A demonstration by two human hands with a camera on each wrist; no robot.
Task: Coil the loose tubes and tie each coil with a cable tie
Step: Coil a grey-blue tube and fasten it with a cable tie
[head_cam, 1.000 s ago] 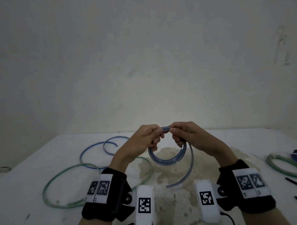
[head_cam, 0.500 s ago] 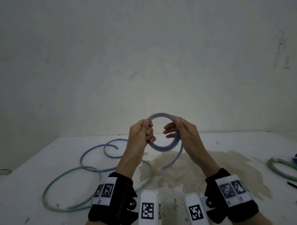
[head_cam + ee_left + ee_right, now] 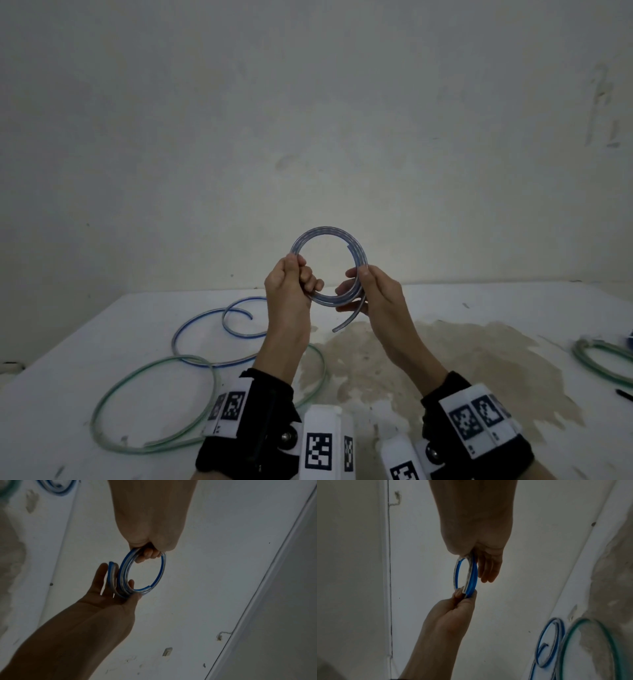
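Note:
A clear tube with a blue stripe is wound into a small coil (image 3: 325, 233) held up in front of the wall. My left hand (image 3: 303, 274) grips the coil's left side with curled fingers, which also shows in the left wrist view as the left hand (image 3: 147, 554). My right hand (image 3: 358, 284) pinches the coil's right side between thumb and nearly straight fingers (image 3: 101, 577). A short loose tail (image 3: 346, 323) of the tube hangs below the right hand. In the right wrist view the coil (image 3: 471, 574) spans between both hands.
On the white table (image 3: 479, 308) at the left lie a loose blue-striped tube (image 3: 205, 329) and a larger green tube (image 3: 154, 394). A green coil (image 3: 599, 356) and a thin black item (image 3: 623, 394) sit at the right edge. A brown stain (image 3: 445, 363) marks the middle.
Both hands have lifted the coil from just above the table up in front of the wall. More tube is wound on, and the hanging tail is shorter.

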